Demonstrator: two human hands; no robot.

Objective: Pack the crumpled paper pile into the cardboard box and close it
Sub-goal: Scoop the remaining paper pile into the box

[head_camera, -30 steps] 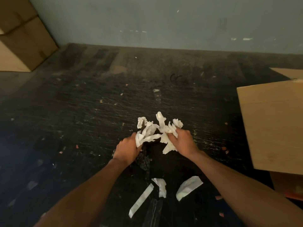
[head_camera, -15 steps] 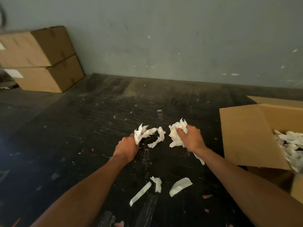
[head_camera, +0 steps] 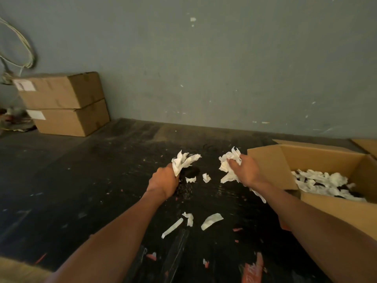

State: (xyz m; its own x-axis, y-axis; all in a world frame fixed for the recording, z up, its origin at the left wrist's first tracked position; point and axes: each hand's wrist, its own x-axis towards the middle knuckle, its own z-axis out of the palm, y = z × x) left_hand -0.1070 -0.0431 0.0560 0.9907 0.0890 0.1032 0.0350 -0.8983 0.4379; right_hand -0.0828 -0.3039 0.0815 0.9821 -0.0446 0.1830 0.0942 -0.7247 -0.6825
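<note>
The person is holding both arms out over the dark floor (head_camera: pixel 85 180). The left hand (head_camera: pixel 163 180) is keeping its grip clamped on a wad of crumpled paper (head_camera: pixel 183 162), and the right hand (head_camera: pixel 246 172) is squeezing a second wad (head_camera: pixel 228 166) (one strip is dangling beneath the wrist). The open cardboard box (head_camera: pixel 269 166) is sitting just beside the right hand, with white paper already lying inside. A few loose scraps (head_camera: pixel 211 220) are lying on the floor between the forearms. Two stacked boxes (head_camera: pixel 67 103) are resting against the wall, well apart.
</note>
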